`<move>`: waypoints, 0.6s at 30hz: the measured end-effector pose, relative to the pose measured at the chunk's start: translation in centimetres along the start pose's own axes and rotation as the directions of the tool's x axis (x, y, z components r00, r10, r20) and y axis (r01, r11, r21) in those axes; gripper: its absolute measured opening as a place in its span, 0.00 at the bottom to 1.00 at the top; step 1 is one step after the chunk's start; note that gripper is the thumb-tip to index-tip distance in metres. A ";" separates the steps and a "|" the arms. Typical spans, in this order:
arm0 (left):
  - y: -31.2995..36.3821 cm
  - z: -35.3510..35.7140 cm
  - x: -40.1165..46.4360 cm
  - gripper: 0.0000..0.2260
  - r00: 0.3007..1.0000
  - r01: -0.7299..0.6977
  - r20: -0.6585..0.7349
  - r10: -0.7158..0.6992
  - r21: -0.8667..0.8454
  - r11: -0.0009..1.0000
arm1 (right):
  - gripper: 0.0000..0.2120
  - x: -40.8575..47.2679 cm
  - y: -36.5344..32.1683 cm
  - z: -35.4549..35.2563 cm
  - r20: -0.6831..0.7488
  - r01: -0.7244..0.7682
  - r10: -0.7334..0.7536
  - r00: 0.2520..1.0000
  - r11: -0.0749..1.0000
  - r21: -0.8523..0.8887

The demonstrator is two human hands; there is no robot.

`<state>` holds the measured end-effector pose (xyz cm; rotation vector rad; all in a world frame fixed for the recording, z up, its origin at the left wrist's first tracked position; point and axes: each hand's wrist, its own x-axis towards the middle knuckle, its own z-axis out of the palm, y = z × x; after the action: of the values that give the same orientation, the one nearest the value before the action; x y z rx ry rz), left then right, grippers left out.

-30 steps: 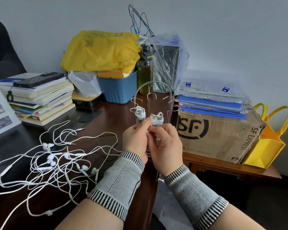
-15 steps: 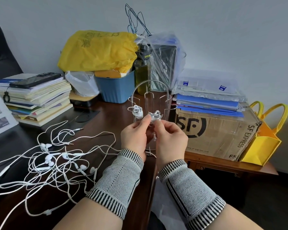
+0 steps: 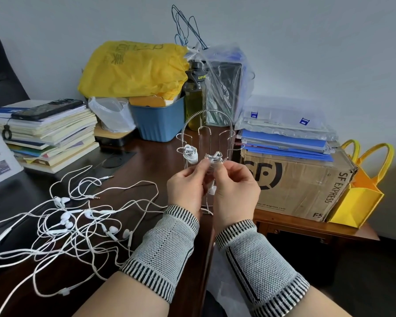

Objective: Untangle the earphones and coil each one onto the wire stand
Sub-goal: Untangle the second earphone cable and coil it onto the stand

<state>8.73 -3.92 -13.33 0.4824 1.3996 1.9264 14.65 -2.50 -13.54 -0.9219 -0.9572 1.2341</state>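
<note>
**Second earphone going onto stand, tail end of the coil**

Step in hand: I'm finishing the wrap on the front hook of the wire stand (image 3: 209, 124). Left hand (image 3: 185, 186) and right hand (image 3: 236, 188) are both up at the stand, fingertips pinched narrow on the white cord of the half-coiled earphone (image 3: 214, 156). An earbud end hangs between the palms, just below the coil. One finished coil (image 3: 191, 153) already sits on the hook at 9 o'clock from it.

Remaining tangle (image 3: 62, 227) lies on the desk (image 3: 144, 170) at 8 o'clock from the stand, well apart, several pairs knotted together, plugs pointing toward 12.

Next move, my read: tuck the loose end so the coil holds, let go, then go to the tangle and tease out one pair. Needs a light pull; yanking will likely tighten the knots or tip the stand.

Versus a second ago: hands have risen closer to the hook and the coil looks tighter. Tangle and finished coil unchanged. View shifted slightly.
</note>
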 end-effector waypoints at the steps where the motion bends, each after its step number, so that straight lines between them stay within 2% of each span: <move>1: -0.1 0.0 0.0 0.06 1.000 -0.003 0.000 0.003 0.002 1.000 | 0.02 0.0 -0.2 0.1 -0.013 -0.060 0.060 0.998 0.996 0.061; 4: -0.2 -0.1 0.2 0.08 1.000 -0.009 -0.003 0.009 0.047 0.999 | 0.02 -0.3 -0.5 0.3 0.024 -0.295 0.300 0.954 0.917 0.270; 6: -0.3 -0.2 0.3 0.10 1.000 -0.004 -0.008 0.005 0.082 0.997 | 0.03 -0.6 -0.5 0.4 0.086 -0.409 0.403 0.911 0.859 0.309; 10: -0.3 -0.2 0.2 0.12 1.000 -0.001 -0.007 0.002 0.085 0.996 | 0.07 -0.8 -0.5 0.5 0.167 -0.502 0.475 0.864 0.791 0.349; 13: -0.2 -0.1 0.0 0.12 1.000 0.006 0.007 -0.006 0.030 1.000 | 0.01 -0.6 -1.0 0.5 0.207 -0.562 0.523 0.827 0.752 0.345; 15: -0.3 0.0 0.0 0.13 1.000 0.014 0.010 -0.014 0.008 1.000 | 0.07 -0.3 -1.3 0.3 0.231 -0.603 0.557 0.798 0.729 0.324; 18: -0.4 0.1 0.1 0.17 1.000 0.021 0.015 -0.021 -0.016 1.000 | 0.08 0.2 -1.6 0.2 0.252 -0.644 0.593 0.765 0.708 0.291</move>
<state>8.83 -3.75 -13.70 0.4720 1.3736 1.9120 15.04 -2.45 -11.93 -0.8924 -0.4826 2.0056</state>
